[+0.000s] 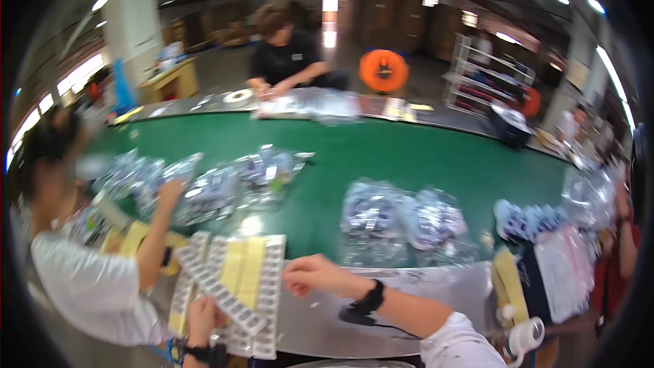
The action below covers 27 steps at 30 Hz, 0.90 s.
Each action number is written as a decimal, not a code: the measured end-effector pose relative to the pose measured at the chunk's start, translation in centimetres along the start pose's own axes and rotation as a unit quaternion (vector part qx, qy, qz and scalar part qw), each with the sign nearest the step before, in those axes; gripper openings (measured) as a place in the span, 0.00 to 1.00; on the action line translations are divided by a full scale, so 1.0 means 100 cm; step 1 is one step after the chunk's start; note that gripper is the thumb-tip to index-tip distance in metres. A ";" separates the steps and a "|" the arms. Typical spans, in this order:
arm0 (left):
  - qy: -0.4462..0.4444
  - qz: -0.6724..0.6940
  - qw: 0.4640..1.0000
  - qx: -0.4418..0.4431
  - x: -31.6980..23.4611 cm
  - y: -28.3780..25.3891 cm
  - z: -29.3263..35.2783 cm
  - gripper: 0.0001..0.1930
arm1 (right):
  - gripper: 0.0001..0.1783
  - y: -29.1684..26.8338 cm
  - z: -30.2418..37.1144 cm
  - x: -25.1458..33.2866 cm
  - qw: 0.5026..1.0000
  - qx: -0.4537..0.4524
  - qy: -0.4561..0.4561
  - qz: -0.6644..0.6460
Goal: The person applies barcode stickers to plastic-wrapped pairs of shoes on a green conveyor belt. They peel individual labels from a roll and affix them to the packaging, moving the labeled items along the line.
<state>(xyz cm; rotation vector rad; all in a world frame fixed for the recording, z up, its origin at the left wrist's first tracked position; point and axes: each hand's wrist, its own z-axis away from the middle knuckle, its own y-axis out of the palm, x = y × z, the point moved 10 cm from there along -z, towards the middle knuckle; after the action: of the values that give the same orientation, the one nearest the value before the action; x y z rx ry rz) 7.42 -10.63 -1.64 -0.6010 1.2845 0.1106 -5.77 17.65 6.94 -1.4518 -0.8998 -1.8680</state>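
My left hand [203,315] is closed at the edge of a slanting strip of small grey-and-white labels [223,291], seemingly gripping it. That strip lies across several label sheets [270,279] and yellow backing paper [243,262] on the near ledge. Over the metal ledge, right of the sheets, hovers my right hand [315,275], its fingers curled and pinched together. Whatever may be between those fingertips is too small and blurred to make out. Beyond it on the green belt lie clear bags of light-blue shoes [371,208], with another bagged pair [436,218] beside them.
More bagged shoes [211,191] lie at left, where a co-worker's hand [170,194] reaches in. Unbagged shoes [528,219] and folded cloths [562,269] are at right. A white roll [526,335] stands at the near right. Across the green belt [327,153] another person [286,54] works.
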 end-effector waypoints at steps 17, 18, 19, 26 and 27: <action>0.006 -0.239 0.966 -0.097 -0.029 -0.004 0.000 0.21 | 0.11 -0.082 0.085 -0.061 0.963 -0.118 -0.035 -0.241; 0.014 -0.248 0.961 -0.122 -0.031 -0.011 -0.001 0.22 | 0.11 -0.093 0.089 -0.071 0.957 -0.142 -0.035 -0.252; 0.023 -0.254 0.956 -0.144 -0.033 -0.013 -0.005 0.23 | 0.11 -0.105 0.095 -0.077 0.950 -0.170 -0.035 -0.260; 0.087 -0.355 0.911 -0.190 -0.016 -0.024 -0.039 0.28 | 0.10 -0.126 0.106 -0.112 0.937 -0.202 -0.029 -0.285; 0.055 -0.315 0.933 -0.164 -0.008 -0.023 -0.039 0.23 | 0.10 -0.127 0.109 -0.114 0.936 -0.206 -0.026 -0.285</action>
<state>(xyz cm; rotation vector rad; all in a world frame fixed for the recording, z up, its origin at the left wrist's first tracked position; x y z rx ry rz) 4.72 -14.27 -0.62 -1.2969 1.1309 -0.2504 -7.17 34.51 -4.17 -1.5996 -1.0828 -2.5810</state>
